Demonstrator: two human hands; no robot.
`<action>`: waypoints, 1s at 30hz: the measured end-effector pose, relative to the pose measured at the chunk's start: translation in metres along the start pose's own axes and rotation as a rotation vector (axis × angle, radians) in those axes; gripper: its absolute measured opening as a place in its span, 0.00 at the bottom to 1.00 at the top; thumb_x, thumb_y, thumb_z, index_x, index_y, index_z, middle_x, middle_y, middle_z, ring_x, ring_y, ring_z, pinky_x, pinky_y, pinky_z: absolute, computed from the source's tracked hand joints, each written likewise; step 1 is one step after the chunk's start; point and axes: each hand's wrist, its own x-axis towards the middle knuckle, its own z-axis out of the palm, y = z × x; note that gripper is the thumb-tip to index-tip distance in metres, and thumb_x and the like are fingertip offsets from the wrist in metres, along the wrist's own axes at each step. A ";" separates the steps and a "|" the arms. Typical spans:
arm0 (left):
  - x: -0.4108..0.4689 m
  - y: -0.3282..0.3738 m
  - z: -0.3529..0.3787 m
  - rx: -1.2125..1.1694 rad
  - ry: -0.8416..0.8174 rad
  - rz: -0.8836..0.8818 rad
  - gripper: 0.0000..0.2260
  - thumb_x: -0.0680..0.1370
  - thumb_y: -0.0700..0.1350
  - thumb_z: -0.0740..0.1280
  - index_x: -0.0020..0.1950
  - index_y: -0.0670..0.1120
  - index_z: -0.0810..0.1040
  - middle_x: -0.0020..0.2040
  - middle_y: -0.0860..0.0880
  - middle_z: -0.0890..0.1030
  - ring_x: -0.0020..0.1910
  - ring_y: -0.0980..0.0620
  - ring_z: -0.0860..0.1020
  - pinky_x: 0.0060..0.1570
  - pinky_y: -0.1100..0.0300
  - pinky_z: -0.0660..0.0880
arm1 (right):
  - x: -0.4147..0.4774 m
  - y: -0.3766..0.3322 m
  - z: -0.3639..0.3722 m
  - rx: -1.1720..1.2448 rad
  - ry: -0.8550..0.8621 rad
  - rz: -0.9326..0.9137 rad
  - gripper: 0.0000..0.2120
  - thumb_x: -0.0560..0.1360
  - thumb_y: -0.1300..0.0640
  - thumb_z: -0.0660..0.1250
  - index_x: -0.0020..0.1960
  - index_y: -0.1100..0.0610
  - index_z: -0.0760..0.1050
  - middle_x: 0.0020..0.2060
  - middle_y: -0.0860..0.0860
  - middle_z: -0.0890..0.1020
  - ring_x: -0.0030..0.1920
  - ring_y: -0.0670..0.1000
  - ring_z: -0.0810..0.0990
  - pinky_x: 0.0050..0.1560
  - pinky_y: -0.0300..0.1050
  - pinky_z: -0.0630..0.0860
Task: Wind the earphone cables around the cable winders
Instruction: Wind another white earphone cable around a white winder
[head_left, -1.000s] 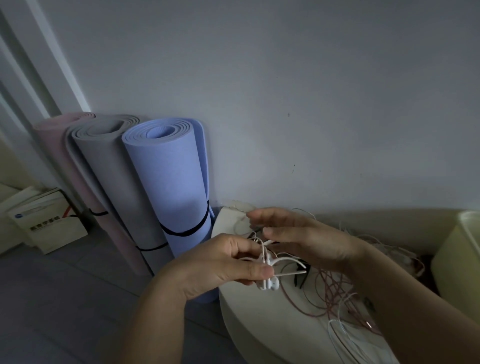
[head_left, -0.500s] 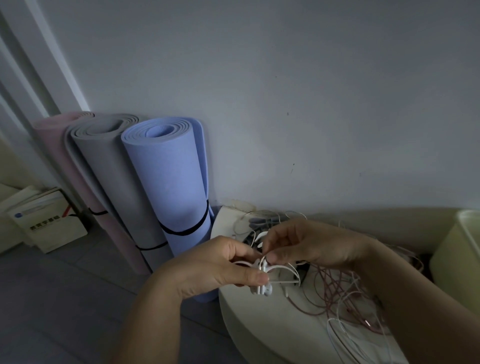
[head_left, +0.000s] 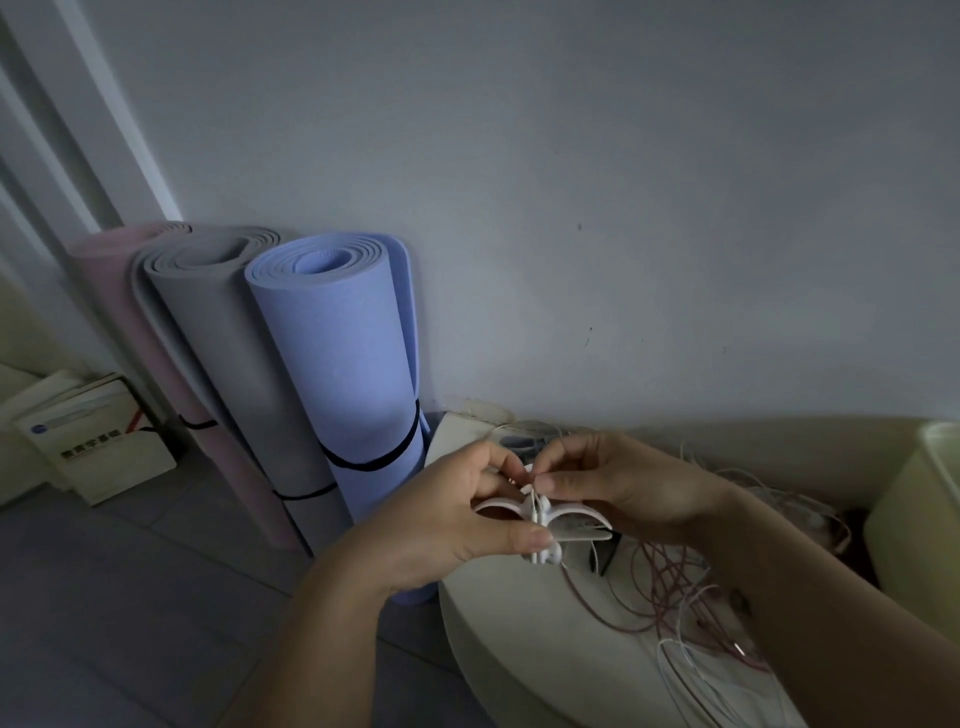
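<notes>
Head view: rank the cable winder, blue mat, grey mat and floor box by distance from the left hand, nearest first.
1. cable winder: held in the fingers of the left hand.
2. blue mat: standing just left of the hand, by the wall.
3. grey mat: next one left of the blue.
4. box: far left, on the floor.

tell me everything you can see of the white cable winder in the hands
The white cable winder looks like smooth plastic, with two curved wings arching out from a narrow middle. It is held roughly level above the edge of the round table. The left hand grips its left wing, and white earbuds hang below its middle. The right hand pinches the earphone cable at its waist. The number of turns wound is unclear.
</notes>
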 end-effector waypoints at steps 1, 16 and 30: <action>-0.001 0.001 0.000 -0.017 0.007 0.010 0.26 0.63 0.51 0.78 0.56 0.49 0.72 0.49 0.53 0.85 0.50 0.56 0.82 0.57 0.57 0.77 | 0.001 0.002 -0.001 0.015 -0.025 0.024 0.04 0.68 0.63 0.68 0.42 0.62 0.79 0.37 0.54 0.83 0.38 0.49 0.81 0.42 0.38 0.78; 0.016 -0.009 -0.003 -0.631 0.444 0.088 0.13 0.66 0.49 0.71 0.48 0.46 0.85 0.46 0.48 0.85 0.47 0.54 0.80 0.49 0.64 0.76 | 0.014 -0.003 0.024 -0.173 0.421 -0.283 0.05 0.77 0.64 0.66 0.49 0.61 0.80 0.30 0.47 0.79 0.25 0.39 0.71 0.27 0.29 0.66; 0.024 0.004 0.027 -1.064 0.539 -0.016 0.05 0.77 0.43 0.67 0.49 0.43 0.81 0.37 0.50 0.84 0.37 0.59 0.81 0.45 0.63 0.74 | 0.015 -0.002 0.034 -0.271 0.505 -0.450 0.02 0.73 0.61 0.71 0.45 0.58 0.81 0.37 0.50 0.85 0.36 0.45 0.82 0.41 0.36 0.76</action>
